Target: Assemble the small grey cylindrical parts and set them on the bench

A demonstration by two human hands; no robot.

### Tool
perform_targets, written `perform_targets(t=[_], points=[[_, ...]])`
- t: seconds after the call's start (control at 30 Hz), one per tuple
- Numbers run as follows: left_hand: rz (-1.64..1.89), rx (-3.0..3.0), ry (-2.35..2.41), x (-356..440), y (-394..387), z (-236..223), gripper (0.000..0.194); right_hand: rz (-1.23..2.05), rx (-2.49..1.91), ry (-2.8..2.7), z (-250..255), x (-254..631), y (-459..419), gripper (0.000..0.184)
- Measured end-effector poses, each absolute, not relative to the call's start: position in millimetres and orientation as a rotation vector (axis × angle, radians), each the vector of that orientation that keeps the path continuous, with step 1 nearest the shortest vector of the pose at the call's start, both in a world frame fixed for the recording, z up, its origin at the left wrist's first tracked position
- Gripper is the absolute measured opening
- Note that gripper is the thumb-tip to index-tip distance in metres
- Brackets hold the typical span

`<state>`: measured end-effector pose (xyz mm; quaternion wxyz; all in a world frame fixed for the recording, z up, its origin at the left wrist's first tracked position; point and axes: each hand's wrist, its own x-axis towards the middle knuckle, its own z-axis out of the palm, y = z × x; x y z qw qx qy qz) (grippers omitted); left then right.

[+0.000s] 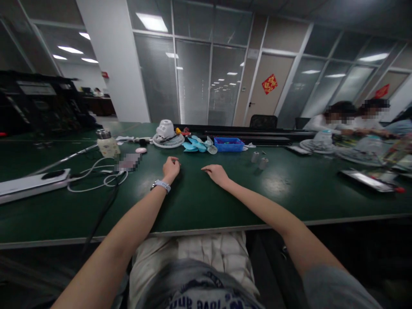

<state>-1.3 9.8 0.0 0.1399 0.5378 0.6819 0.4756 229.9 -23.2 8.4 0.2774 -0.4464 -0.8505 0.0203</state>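
While left hand (171,169) and right hand (217,174) hold nothing, grip slack | fan blades (195,145): broad, light blue

An office set up for bench work: behind the long green worktop (206,210) rise glass partitions (193,81) with blinds (161,77) and a door (277,109) bearing a red-and-gold paper diamond (269,84); on the worktop sit a white fan body (166,128) and blue fan blades (193,145).

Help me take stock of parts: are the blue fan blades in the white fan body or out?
Out: the blue fan blades lie on the green table beside the white fan body.
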Motion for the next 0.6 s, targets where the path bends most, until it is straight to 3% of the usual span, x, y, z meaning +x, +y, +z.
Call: perform_targets(t=[0.13,0.33,0.6], points=[[1.368,1.552,1.98,-3.7,13.5,-3.3,0.023,0.085,-1.277,-2.093,22.4,296.5,-19.0,0.029],[1.331,1.567,1.994,-2.9,12.0,-1.0,0.021,-0.295,-1.435,-1.456,50.5,405.1,0.9,0.028],[1.325,1.586,1.982,-2.2,10.6,0.0,0.02,-0.306,-1.566,-1.339,24.4,464.4,10.2,0.03]])
